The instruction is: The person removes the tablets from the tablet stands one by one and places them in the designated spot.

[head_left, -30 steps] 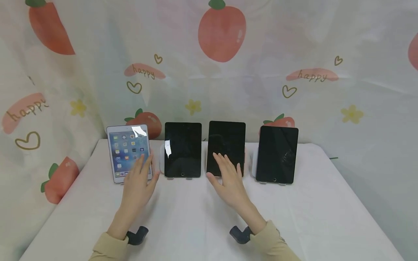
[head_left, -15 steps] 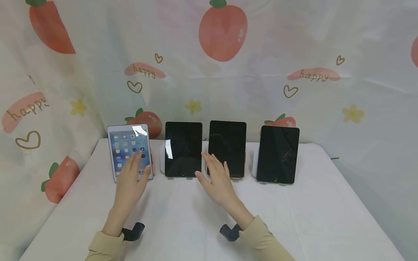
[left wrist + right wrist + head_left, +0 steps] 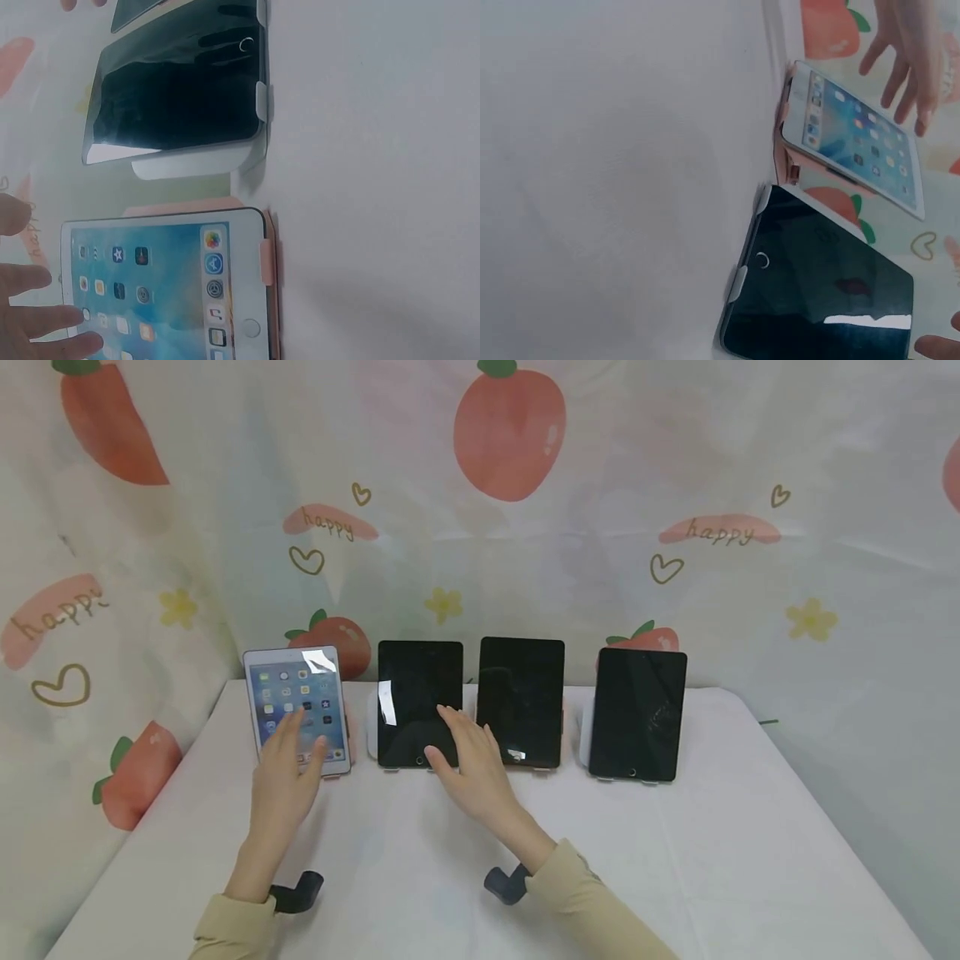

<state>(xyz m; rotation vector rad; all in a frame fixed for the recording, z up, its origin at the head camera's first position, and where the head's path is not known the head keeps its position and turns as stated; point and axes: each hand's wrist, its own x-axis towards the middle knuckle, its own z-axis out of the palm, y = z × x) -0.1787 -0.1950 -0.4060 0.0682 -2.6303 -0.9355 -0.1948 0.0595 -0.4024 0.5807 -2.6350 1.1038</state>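
Note:
A white tablet [image 3: 288, 681] with a lit screen of app icons leans on a pink stand [image 3: 268, 262] at the far left of a row. My left hand [image 3: 283, 781], fingers extended, hovers in front of its lower part and holds nothing. To its right a black tablet [image 3: 412, 685] with a dark screen rests on a white stand [image 3: 195, 161]. My right hand [image 3: 474, 768], fingers spread and holding nothing, overlaps this tablet's lower right corner in the head view. Only fingertips [image 3: 937, 347] of the right hand show at the edge of its own wrist view.
Two more dark tablets, a middle one [image 3: 521, 693] and a right one [image 3: 637, 714], stand along the back of the white-covered table [image 3: 720, 843]. Behind them hangs a fruit-printed curtain [image 3: 600, 460]. A dark wrist mount [image 3: 297, 892] sticks out from the left sleeve.
Both hands have drifted left and slightly back toward me. The right hand went from the third tablet to the second one's corner. The tablets have stayed in place.

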